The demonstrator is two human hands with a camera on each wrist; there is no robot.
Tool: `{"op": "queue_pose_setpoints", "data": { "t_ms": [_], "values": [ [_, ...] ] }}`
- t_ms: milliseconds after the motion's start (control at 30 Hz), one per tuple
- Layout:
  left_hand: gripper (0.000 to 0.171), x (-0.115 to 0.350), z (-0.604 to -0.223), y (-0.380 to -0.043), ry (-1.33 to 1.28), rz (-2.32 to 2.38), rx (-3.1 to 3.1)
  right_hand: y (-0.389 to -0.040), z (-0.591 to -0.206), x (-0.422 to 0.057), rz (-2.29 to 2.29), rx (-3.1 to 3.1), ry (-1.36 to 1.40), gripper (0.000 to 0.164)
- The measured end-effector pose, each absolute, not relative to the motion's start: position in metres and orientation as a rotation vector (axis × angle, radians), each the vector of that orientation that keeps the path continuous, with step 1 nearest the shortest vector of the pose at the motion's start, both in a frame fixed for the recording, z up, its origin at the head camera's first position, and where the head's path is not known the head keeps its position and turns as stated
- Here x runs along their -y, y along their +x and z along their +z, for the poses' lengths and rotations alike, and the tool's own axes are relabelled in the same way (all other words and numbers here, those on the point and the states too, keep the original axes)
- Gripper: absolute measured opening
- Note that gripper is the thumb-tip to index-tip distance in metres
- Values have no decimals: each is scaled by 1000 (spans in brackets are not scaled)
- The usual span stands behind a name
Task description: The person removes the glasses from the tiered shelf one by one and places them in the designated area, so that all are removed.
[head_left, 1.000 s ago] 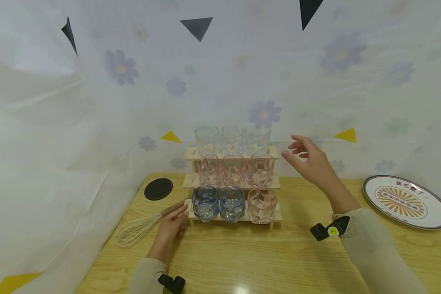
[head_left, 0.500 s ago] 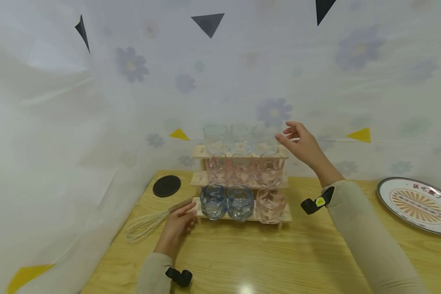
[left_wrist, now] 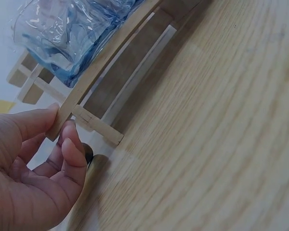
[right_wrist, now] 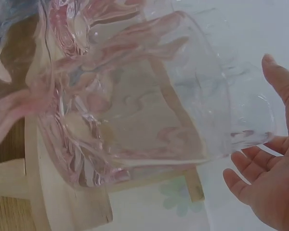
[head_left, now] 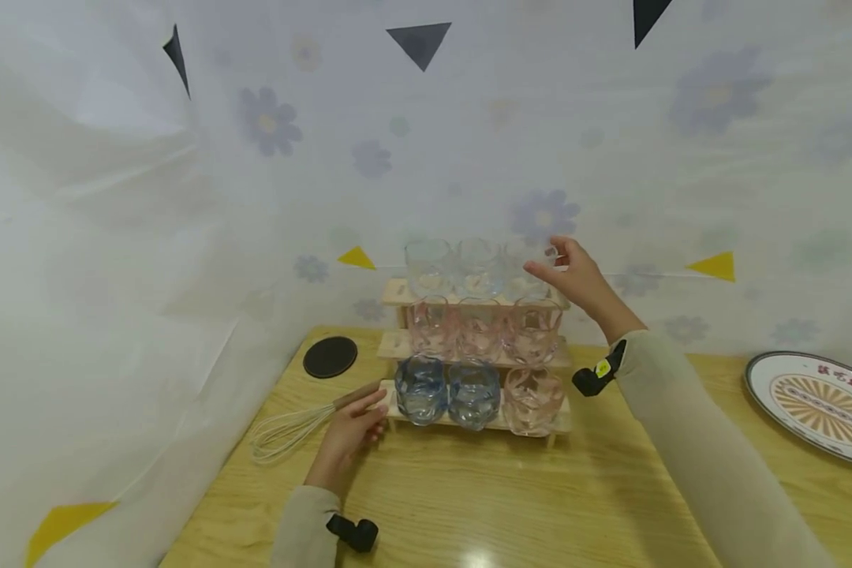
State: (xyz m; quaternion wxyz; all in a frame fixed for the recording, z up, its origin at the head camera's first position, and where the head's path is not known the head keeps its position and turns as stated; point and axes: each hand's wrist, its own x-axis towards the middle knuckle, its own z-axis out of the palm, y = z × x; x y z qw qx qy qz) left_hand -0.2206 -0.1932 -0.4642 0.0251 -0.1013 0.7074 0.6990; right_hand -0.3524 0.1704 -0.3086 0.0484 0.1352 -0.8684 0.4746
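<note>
A three-tier wooden rack (head_left: 395,345) bears clear glasses on top, pink ones in the middle, and two blue glasses and a pink glass (head_left: 532,401) below. My left hand (head_left: 353,432) pinches the left end of the lowest shelf; in the left wrist view its thumb lies above the board (left_wrist: 94,79) and a finger beneath. My right hand (head_left: 575,276) is at the right-hand clear glass (head_left: 521,272) on top, thumb in front, fingers beside its far side. In the right wrist view the thumb stands apart from that glass (right_wrist: 253,110), the fingers close to its rim, contact unclear.
A whisk (head_left: 291,430) lies left of the rack, its handle beside my left hand. Behind it is a round black coaster (head_left: 330,357). A patterned plate (head_left: 820,398) sits at the right on the wooden table (head_left: 461,489). A flowered curtain hangs close behind.
My right hand has moved left from beside the rack to the right-hand clear glass on top. My left hand keeps its hold on the lowest shelf. The view has shifted slightly.
</note>
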Motion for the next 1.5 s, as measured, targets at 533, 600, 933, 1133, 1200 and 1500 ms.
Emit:
{"op": "queue_pose_setpoints", "data": {
  "t_ms": [533, 600, 933, 1133, 1200, 1500],
  "values": [
    [42, 195, -466, -221, -311, 2219, -2137, -359, -315, -153, 1453, 2630, 325, 100],
    [42, 195, -467, -222, -305, 2222, -2136, -358, -315, -152, 1459, 2617, 321, 100],
    [41, 196, -469, -225, -303, 2233, -2116, -356, -316, -150, 1472, 2578, 277, 97],
    [42, 195, -468, -224, -290, 2236, -2108, -355, -317, -153, 1495, 2546, 265, 96],
    [42, 195, -468, -224, -285, 2233, -2117, -354, -317, -154, 1501, 2543, 257, 95],
    [43, 194, -469, -227, -276, 2223, -2114, -342, -311, -177, 1455, 2483, 270, 93]
  ]
}}
